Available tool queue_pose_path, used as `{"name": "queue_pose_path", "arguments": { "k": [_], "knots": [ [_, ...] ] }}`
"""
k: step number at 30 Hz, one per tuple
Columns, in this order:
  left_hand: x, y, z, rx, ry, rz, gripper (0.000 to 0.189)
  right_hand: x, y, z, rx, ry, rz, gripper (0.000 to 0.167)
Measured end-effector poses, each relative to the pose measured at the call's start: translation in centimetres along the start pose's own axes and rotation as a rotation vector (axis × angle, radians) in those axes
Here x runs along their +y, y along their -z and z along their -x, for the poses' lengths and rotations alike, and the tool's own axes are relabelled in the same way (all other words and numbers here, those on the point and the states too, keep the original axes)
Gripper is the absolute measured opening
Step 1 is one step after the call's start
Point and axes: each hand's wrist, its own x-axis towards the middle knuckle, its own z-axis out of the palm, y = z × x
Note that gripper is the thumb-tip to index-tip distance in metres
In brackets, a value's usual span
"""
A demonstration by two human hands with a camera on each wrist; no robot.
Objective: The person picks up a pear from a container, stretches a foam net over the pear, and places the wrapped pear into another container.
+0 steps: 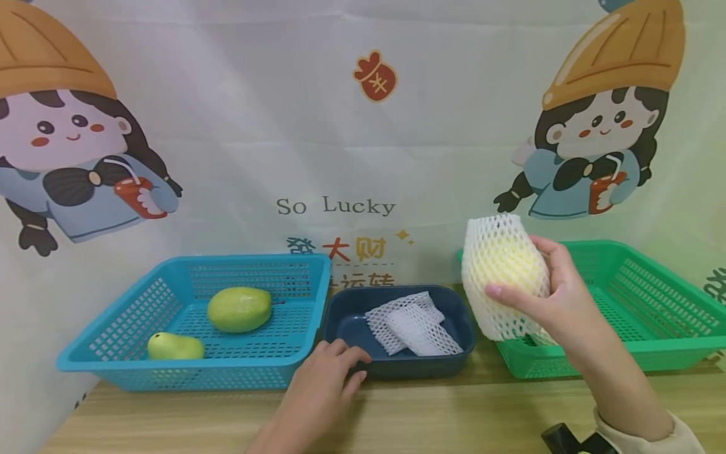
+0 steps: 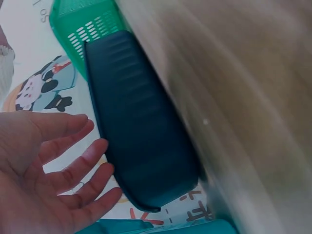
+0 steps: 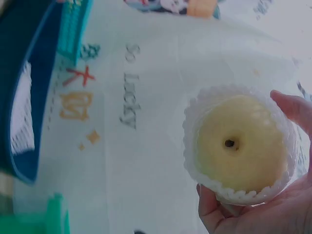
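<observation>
My right hand point(image 1: 558, 290) holds a round, pale yellow fruit point(image 3: 239, 146) wrapped in a white foam net point(image 1: 482, 309), raised over the green basket's left end. Thumb and fingers curl round the net; the right wrist view shows the fruit's dark dimple through the net's open end. My left hand point(image 1: 331, 378), fingers loosely bent and holding nothing, is at the front left rim of the dark blue tub point(image 1: 397, 369). Inside that tub lie white foam nets point(image 1: 422, 331), overlapping each other.
On the left stands a blue basket point(image 1: 227, 375) with a green mango-like fruit point(image 1: 240, 309) and a green pear point(image 1: 176, 347). A green basket point(image 1: 669, 350) stands right of the tub. Behind them hangs a printed cloth point(image 1: 340, 126). Below is a wooden table point(image 1: 454, 416).
</observation>
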Motion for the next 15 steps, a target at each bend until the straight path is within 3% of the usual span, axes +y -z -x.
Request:
{"name": "queue_pose_path", "arguments": {
  "k": [7,12,15],
  "knots": [
    [-0.2,-1.0,0.0,0.105,-0.034,-0.032,0.013,1.4,3.6,-0.9,0.066,0.009,-0.042,0.080],
    [-0.2,-1.2,-0.2,0.102,-0.023,-0.023,0.013,2.3,5.4,-1.4,0.102,0.005,-0.088,0.080],
    [-0.3,-1.3,-0.2,0.082,-0.015,-0.025,0.013,2.7,6.1,-1.6,0.125,-0.022,-0.033,0.080]
  ]
}}
